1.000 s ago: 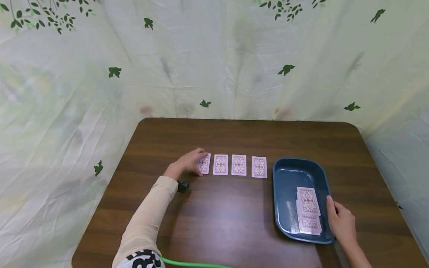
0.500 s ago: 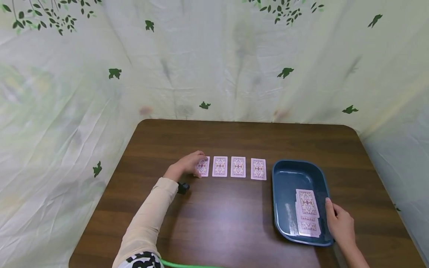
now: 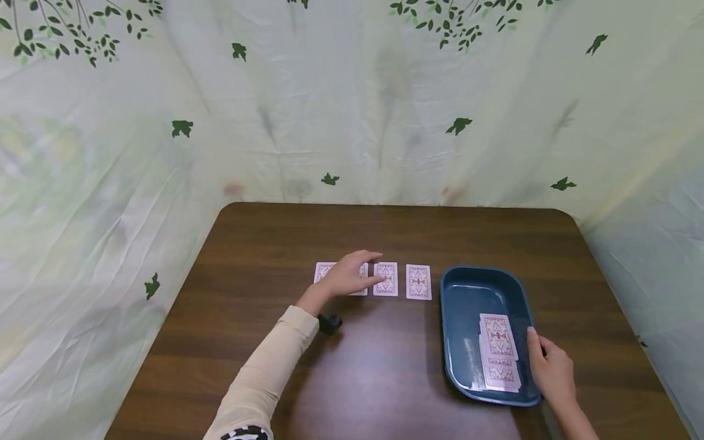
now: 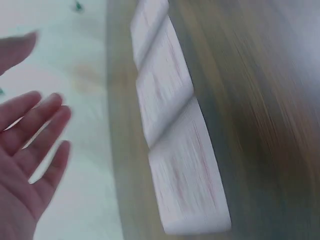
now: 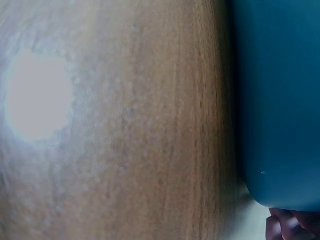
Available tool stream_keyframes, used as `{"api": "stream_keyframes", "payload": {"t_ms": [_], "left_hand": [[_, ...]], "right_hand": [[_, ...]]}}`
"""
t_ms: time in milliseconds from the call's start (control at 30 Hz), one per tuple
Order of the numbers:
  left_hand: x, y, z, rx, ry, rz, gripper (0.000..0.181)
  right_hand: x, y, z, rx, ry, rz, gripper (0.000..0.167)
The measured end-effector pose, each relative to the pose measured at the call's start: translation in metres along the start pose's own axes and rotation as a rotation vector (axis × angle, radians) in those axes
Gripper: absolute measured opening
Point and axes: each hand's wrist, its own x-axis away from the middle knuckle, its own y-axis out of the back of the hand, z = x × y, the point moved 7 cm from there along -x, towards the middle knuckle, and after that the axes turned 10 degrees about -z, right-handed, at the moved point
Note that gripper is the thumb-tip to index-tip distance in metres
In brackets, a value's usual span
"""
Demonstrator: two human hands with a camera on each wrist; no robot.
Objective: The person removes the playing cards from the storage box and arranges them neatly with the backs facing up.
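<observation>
Several pink-patterned playing cards lie face down in a row on the table. My left hand point(image 3: 348, 274) hovers over the second card from the left, fingers apart and holding nothing. It partly hides that card and the leftmost card point(image 3: 322, 271); its thumb and fingertips reach over the third card point(image 3: 388, 288). At the row's right end lies another card point(image 3: 419, 282). In the left wrist view the left hand's fingers point(image 4: 50, 120) are spread, beside blurred cards point(image 4: 185, 170). My right hand point(image 3: 554, 371) grips the right rim of a blue tray point(image 3: 455, 342), thumb on the rim.
Overlapping face-down cards point(image 3: 499, 337) lie inside the tray's right part. A brown wooden table point(image 3: 374, 366) carries everything. Behind its far edge hangs a pale leaf-patterned curtain point(image 3: 363, 110). A small black device point(image 3: 330, 324) sits at the left wrist.
My left hand has come away from the leftmost card, which stays on the table, and moved right over the row. My right hand keeps its grip on the tray. The head view has shifted slightly.
</observation>
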Motion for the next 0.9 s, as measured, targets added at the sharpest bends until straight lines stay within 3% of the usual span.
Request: {"api": "stream_keyframes", "payload": {"t_ms": [133, 300, 600, 900], "left_hand": [[-0.014, -0.006, -0.039, 0.12, -0.114, -0.124, 0.047], [-0.026, -0.021, -0.072, 0.176, -0.2, -0.136, 0.049], [-0.041, -0.053, -0.108, 0.177, -0.241, -0.047, 0.054], [-0.053, -0.094, -0.135, 0.133, -0.251, 0.139, 0.067]], "right_hand": [[-0.001, 0.001, 0.001, -0.003, 0.011, -0.019, 0.055], [-0.001, 0.0, 0.001, -0.003, 0.007, -0.024, 0.054], [-0.001, 0.001, 0.001, -0.012, -0.011, 0.001, 0.058], [-0.002, -0.001, 0.002, -0.011, 0.011, -0.011, 0.056]]}}
